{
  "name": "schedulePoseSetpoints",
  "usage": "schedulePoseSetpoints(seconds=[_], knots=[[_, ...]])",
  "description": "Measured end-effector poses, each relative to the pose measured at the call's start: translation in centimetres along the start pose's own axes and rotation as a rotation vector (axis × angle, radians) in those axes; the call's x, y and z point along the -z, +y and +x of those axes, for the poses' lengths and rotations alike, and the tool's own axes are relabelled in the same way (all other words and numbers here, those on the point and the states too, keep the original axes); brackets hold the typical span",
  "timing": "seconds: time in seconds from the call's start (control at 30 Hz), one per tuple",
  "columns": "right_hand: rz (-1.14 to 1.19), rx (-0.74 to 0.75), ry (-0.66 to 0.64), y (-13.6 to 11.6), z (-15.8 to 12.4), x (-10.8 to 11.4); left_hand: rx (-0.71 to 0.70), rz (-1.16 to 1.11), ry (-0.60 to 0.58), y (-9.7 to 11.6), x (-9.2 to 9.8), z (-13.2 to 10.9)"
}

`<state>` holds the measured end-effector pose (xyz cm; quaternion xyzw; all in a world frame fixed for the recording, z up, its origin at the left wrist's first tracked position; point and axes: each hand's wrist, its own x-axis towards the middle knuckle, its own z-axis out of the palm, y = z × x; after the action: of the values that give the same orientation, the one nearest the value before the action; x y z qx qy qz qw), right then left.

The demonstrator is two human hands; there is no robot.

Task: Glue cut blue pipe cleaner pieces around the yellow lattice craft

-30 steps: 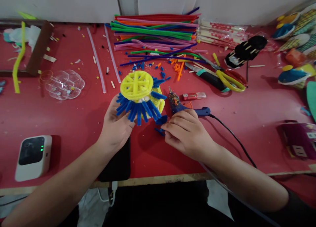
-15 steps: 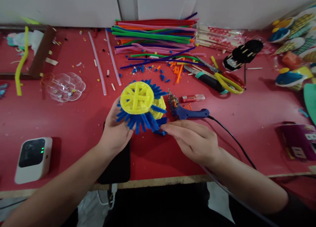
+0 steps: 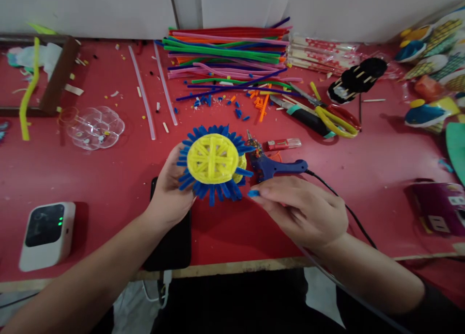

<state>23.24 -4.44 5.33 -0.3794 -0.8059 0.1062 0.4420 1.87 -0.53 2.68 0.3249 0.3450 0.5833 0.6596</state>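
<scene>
My left hand [image 3: 170, 188] is closed around a pipe-cleaner craft [image 3: 212, 158], a yellow disc with a cross pattern ringed by blue spikes. Part of a second yellow piece shows behind its right side; the left fingers are mostly hidden beneath. My right hand [image 3: 301, 210] pinches a short blue pipe-cleaner piece [image 3: 254, 193] between thumb and fingertips, just right of the craft and apart from it. Beyond that hand lies a blue glue gun [image 3: 279, 167], its nozzle coated with coloured bits and pointing away.
A bundle of coloured pipe cleaners [image 3: 228, 48] lies at the back, with pliers [image 3: 308, 119], scissors [image 3: 336, 122] and a red lighter [image 3: 284, 144] nearby. A clear flower-shaped tray [image 3: 96, 128] and white device [image 3: 47, 235] stand left; a black phone-like slab [image 3: 172, 246] lies under my left arm.
The craft has shifted slightly right and toward me, its disc turned to face up more. My right hand has lifted a blue piece from beside the craft and drawn right.
</scene>
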Motion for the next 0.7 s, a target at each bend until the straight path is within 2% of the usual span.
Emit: schedulePoseSetpoints(seconds=[0.17,0.33,0.7], knots=[[-0.011,0.026,0.014,0.0,-0.15,0.43,-0.024,0.02,-0.081,-0.14,0.15,-0.02],[-0.03,0.027,0.008,-0.19,0.26,0.05,-0.046,0.099,-0.034,-0.42,0.61,-0.03],[0.006,-0.003,-0.012,0.0,-0.21,-0.21,-0.03,0.121,-0.036,-0.46,0.77,-0.11]])
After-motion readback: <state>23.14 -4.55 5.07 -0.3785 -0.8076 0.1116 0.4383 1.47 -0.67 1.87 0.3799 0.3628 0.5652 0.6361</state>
